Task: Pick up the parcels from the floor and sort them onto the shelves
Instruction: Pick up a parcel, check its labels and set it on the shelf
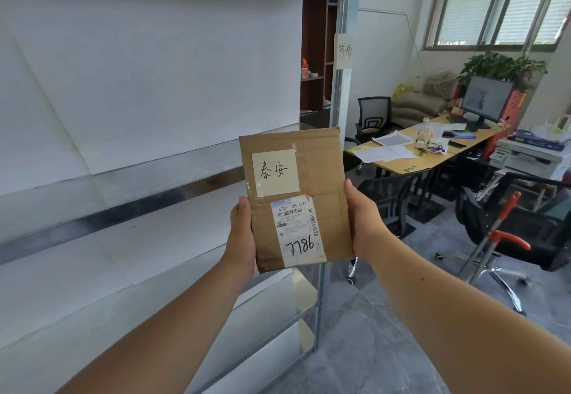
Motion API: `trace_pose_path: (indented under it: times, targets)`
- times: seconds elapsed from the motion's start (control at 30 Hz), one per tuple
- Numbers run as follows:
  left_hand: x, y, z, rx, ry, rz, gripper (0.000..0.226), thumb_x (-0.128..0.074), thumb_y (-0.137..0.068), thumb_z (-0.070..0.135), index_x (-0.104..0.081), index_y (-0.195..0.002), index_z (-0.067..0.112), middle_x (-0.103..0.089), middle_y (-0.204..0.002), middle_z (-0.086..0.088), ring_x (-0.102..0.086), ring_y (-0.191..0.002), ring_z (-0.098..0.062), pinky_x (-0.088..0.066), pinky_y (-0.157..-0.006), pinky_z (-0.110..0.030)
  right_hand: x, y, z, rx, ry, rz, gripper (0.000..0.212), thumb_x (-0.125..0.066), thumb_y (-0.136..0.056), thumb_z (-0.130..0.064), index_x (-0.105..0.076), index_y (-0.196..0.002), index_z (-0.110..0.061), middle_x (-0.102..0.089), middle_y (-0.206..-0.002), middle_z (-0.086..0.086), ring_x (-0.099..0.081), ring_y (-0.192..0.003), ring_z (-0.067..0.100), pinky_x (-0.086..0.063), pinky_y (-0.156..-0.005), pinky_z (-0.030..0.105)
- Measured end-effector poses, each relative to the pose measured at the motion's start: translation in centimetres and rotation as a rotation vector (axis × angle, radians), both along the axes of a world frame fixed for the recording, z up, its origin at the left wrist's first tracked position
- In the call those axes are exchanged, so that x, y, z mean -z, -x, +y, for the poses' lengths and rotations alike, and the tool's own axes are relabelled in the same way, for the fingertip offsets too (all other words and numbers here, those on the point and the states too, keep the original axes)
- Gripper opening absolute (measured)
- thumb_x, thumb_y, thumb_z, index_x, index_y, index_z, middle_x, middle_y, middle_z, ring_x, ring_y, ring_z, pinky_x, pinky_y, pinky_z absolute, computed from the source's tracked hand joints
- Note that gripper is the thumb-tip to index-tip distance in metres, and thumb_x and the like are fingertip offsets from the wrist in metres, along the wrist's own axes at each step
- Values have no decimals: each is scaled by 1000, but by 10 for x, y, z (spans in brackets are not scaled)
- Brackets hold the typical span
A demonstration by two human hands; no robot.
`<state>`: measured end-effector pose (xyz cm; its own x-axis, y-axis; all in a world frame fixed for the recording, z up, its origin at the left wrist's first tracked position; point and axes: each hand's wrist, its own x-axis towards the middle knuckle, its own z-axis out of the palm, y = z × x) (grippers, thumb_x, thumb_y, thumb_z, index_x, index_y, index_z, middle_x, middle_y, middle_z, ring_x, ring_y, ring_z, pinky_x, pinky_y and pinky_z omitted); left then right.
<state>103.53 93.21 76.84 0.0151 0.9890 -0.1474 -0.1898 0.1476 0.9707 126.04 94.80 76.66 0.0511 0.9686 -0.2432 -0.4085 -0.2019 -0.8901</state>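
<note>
A flat brown cardboard parcel (321, 174) is held upright in front of me, its face towards the camera. It carries a pale handwritten note, a printed shipping label and the number 7786 in marker. My left hand (241, 233) grips its lower left edge and my right hand (363, 220) grips its lower right edge. Behind and to the left stands the metal shelving (129, 205), with its tiers bare. A paper tag (343, 50) with handwriting is taped to the shelf's right upright.
Right of the shelving are a wooden desk (411, 165) with papers and a monitor (486, 100), black office chairs (372, 115), a printer (531, 152) and a red-handled trolley (497, 239). A brown cabinet (316, 50) stands behind the shelf. Grey tiled floor (364, 338) lies below.
</note>
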Motion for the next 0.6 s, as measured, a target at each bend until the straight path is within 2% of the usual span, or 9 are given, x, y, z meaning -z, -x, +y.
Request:
trace_pose_path:
  times: [0.17, 0.23, 0.3, 0.33, 0.4, 0.5, 0.6]
  targets:
    - [9, -11, 5, -24, 10, -44, 76, -29, -98, 75, -48, -153, 26, -69, -140, -11, -69, -125, -34, -55, -107, -60, 15, -9, 12, 3, 27, 0, 67, -48, -90, -78, -81, -121, -29, -82, -122, 10, -79, -107, 39, -57, -101, 61]
    - [11, -17, 4, -32, 26, -51, 77, -30, -96, 78, -48, -152, 30, -70, -139, -10, -70, -123, -34, -61, -98, -55, 19, -15, 14, -1, 39, -1, 67, -48, -90, -79, -81, -121, -29, -82, -121, 9, -80, -106, 38, -60, -97, 60]
    - [14, -23, 1, -55, 53, -55, 71, -28, -100, 76, -49, -152, 33, -70, -138, -8, -71, -121, -34, -63, -92, -53, 24, -22, 15, -41, 50, 4, 65, -46, -91, -79, -85, -113, -32, -83, -120, 8, -81, -103, 36, -65, -84, 54]
    - [15, -27, -2, -73, 62, -58, 69, -28, -100, 76, -49, -152, 33, -70, -139, -9, -70, -123, -35, -61, -97, -56, 26, -25, 15, -67, 54, 5, 64, -46, -91, -79, -85, -109, -33, -83, -119, 7, -81, -103, 36, -66, -81, 53]
    - [18, -35, -11, -122, 74, -62, 70, -31, -100, 76, -49, -151, 32, -69, -140, -10, -68, -126, -37, -53, -108, -63, 29, -31, 12, -104, 61, 7, 64, -47, -90, -80, -85, -111, -32, -83, -120, 7, -81, -104, 36, -65, -86, 55]
    - [20, -49, -27, -198, 71, -49, 68, -31, -100, 75, -50, -149, 32, -72, -136, -8, -70, -123, -34, -52, -109, -62, 32, -39, 7, -132, 71, -3, 70, -51, -85, -81, -79, -125, -30, -82, -122, 7, -80, -105, 38, -60, -96, 64]
    - [24, -61, -40, -262, 90, -53, 65, -30, -103, 73, -53, -147, 31, -74, -133, -8, -71, -120, -34, -53, -108, -61, 35, -48, 4, -148, 76, -7, 70, -55, -85, -81, -79, -126, -30, -82, -122, 8, -80, -106, 39, -58, -100, 66]
